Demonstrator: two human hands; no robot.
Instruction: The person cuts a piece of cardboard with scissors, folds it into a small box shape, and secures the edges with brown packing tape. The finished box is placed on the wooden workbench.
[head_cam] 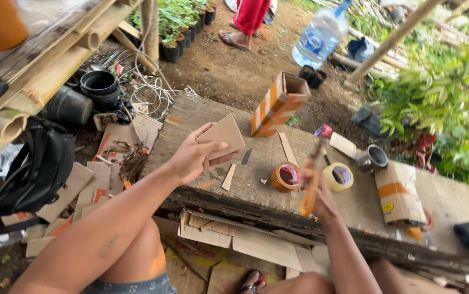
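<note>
The person is sitting at a rough wooden table [256, 163], and the left hand [191, 159] is closing around a small flat cardboard piece [222, 135], thumb on its face and fingers behind, holding it raised above the table's near-left part. The right hand [317, 188] is curling shut around an orange-handled tool [312, 179], blurred, pointing up between two tape rolls [285, 177]. A tall cardboard box [278, 104] with orange stripes is standing just beyond the held piece, apart from it.
</note>
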